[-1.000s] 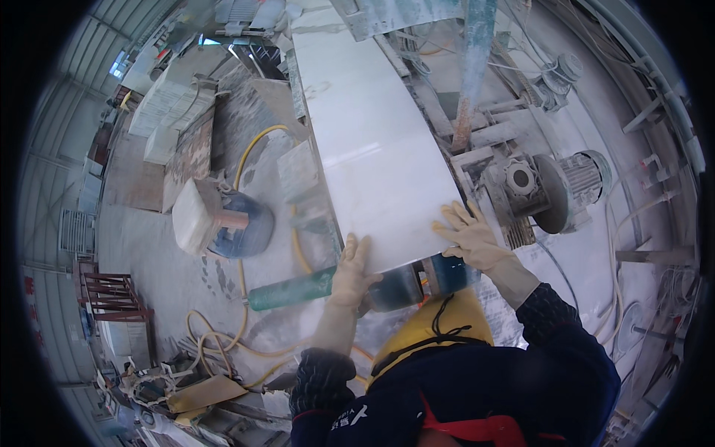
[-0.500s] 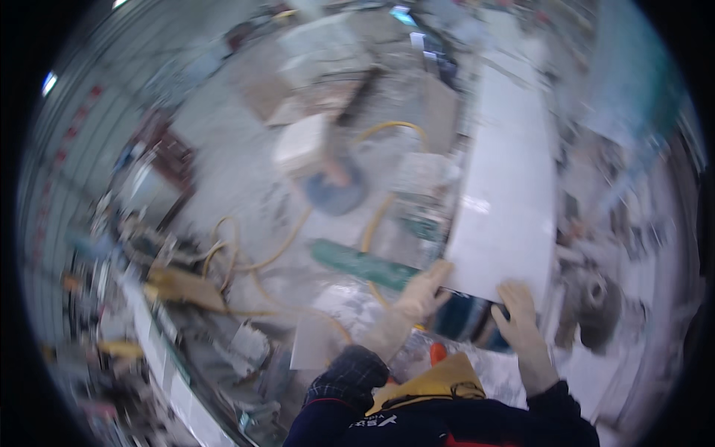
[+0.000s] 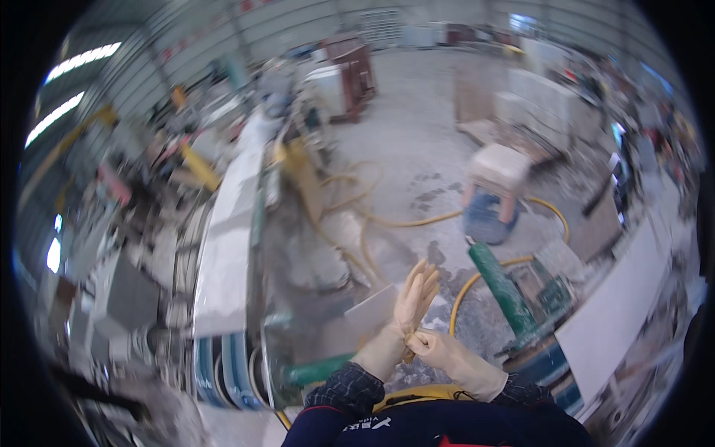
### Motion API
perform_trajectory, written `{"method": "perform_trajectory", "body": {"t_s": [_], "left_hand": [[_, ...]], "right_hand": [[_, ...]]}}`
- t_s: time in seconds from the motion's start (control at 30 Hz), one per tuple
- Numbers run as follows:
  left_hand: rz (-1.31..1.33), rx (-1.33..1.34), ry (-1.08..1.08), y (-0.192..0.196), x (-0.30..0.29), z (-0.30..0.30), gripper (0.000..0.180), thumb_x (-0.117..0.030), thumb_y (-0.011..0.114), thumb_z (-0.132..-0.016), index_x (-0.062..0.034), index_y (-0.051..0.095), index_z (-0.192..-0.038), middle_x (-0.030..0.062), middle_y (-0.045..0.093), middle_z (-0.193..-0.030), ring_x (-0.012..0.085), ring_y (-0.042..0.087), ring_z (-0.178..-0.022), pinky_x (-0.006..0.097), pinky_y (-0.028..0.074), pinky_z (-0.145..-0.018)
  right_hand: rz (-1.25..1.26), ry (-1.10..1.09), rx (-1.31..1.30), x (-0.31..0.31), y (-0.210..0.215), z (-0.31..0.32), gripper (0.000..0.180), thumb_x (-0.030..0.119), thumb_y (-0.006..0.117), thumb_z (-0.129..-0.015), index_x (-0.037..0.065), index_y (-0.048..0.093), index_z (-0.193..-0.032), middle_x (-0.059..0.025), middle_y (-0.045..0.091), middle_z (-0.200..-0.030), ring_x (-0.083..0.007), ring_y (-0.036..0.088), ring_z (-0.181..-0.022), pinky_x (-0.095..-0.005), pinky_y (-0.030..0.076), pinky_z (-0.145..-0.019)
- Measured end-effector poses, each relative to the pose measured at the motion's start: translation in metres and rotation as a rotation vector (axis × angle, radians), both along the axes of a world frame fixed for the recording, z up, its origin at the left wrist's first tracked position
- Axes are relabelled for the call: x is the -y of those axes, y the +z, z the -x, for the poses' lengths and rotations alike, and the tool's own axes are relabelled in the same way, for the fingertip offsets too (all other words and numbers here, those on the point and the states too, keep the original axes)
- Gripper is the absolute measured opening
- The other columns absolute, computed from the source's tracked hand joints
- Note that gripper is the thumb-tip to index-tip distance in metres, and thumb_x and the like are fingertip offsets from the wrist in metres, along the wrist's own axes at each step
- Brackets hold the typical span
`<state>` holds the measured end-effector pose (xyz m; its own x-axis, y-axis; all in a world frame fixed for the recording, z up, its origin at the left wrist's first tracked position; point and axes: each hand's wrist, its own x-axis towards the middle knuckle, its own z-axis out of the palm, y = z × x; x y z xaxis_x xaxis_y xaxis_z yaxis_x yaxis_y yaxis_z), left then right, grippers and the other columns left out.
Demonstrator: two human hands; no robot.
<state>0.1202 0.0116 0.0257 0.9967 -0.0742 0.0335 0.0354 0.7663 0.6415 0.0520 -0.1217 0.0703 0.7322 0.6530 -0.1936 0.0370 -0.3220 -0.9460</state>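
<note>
While left hand [image 3: 415, 298] stands straight-fingered, right grip [image 3: 441, 352] pinches left's rubbery cream glove [image 3: 382, 350].

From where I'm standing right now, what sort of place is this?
Probably an industrial workshop, perhaps one for cutting or finishing stone. A white slab lies at the right, pale blocks stand across the dusty floor, and ribbed walls enclose it.

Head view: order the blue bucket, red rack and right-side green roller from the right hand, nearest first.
From the right hand:
1. Green roller, ahead to the right
2. Blue bucket, beyond the roller
3. Red rack, far back, left
</note>
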Motion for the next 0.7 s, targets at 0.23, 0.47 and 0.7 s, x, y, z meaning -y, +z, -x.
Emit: {"method": "perform_trajectory", "body": {"t_s": [0.23,0.47,0.7], "left_hand": [[-0.018,0.235,0.091,0.025,-0.162,0.09,0.07,-0.02,0.061,-0.104,-0.0161,0.024,-0.163,0.0172,0.021,-0.166,0.0316,0.025,-0.153,0.051,0.031,-0.122],[-0.413,-0.346,0.675,0.013,-0.287,0.128,0.04,-0.03,0.066,-0.101,-0.0024,0.066,-0.13,0.0119,0.074,-0.111,0.0214,0.07,-0.102,0.037,0.055,-0.096],[-1.545,-0.444,1.17,-0.066,-0.448,0.175,0.04,-0.025,0.064,-0.097,-0.0014,0.066,-0.13,0.0229,0.068,-0.127,0.0382,0.063,-0.119,0.045,0.047,-0.106]], "right_hand": [[0.102,0.55,0.001,-0.152,-0.005,0.013,0.03,0.026,0.053,-0.105,0.002,0.068,-0.094,-0.0063,0.074,-0.086,-0.0139,0.069,-0.079,-0.0293,0.054,-0.075],[-0.052,0.58,0.027,-0.267,-0.035,0.04,0.035,0.032,0.051,-0.105,0.005,0.072,-0.101,-0.0097,0.075,-0.09,-0.0231,0.069,-0.083,-0.0372,0.054,-0.081],[0.376,0.657,0.231,-0.257,-0.076,0.011,0.046,0.042,0.048,-0.106,0.007,0.077,-0.102,-0.0118,0.076,-0.104,-0.0264,0.07,-0.095,-0.037,0.053,-0.088]]}}
